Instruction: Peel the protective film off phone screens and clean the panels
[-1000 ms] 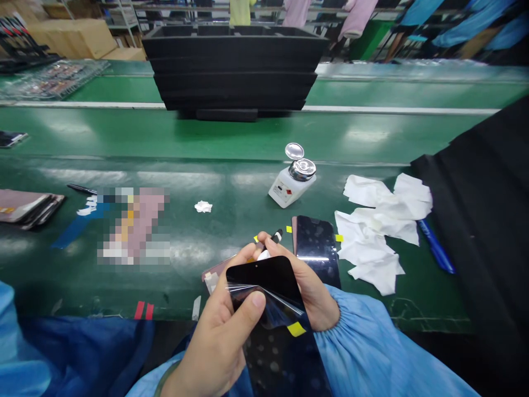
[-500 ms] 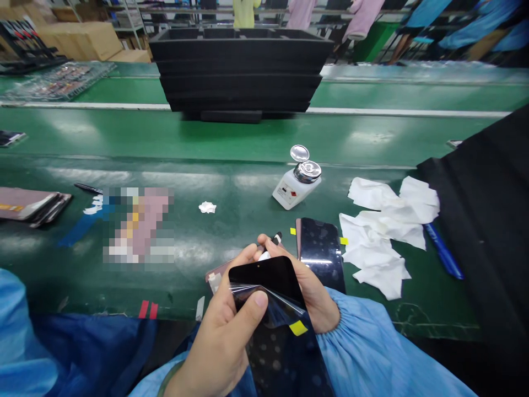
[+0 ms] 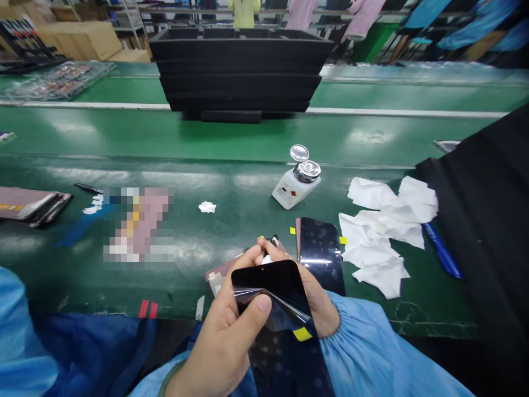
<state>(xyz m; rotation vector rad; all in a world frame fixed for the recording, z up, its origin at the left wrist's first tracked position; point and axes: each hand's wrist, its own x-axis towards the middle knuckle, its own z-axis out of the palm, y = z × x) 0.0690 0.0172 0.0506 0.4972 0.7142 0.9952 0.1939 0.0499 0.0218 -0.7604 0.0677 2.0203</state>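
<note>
My left hand (image 3: 225, 336) grips a black phone screen panel (image 3: 268, 281) low in the view, its thumb pressing a clear protective film (image 3: 275, 309) that peels off the glass; a yellow tab (image 3: 302, 334) hangs from the film. My right hand (image 3: 316, 300) supports the panel from behind, fingers curled round its far edge, with a small black-and-white tool tip (image 3: 273, 241) showing above the fingers. Another dark screen panel (image 3: 320, 248) lies flat on the green table just beyond.
A white solvent dispenser with a metal top (image 3: 295, 184) stands mid-table. White wipes (image 3: 382, 234) and a blue pen (image 3: 442, 251) lie right, beside a black cloth (image 3: 483, 220). Stacked black trays (image 3: 239, 71) sit on the conveyor. Panels (image 3: 33, 204) are stacked at left.
The panel has dropped slightly toward me and my right fingers have curled lower over its top edge, hiding more of the small tool. The film stays peeled under my left thumb.
</note>
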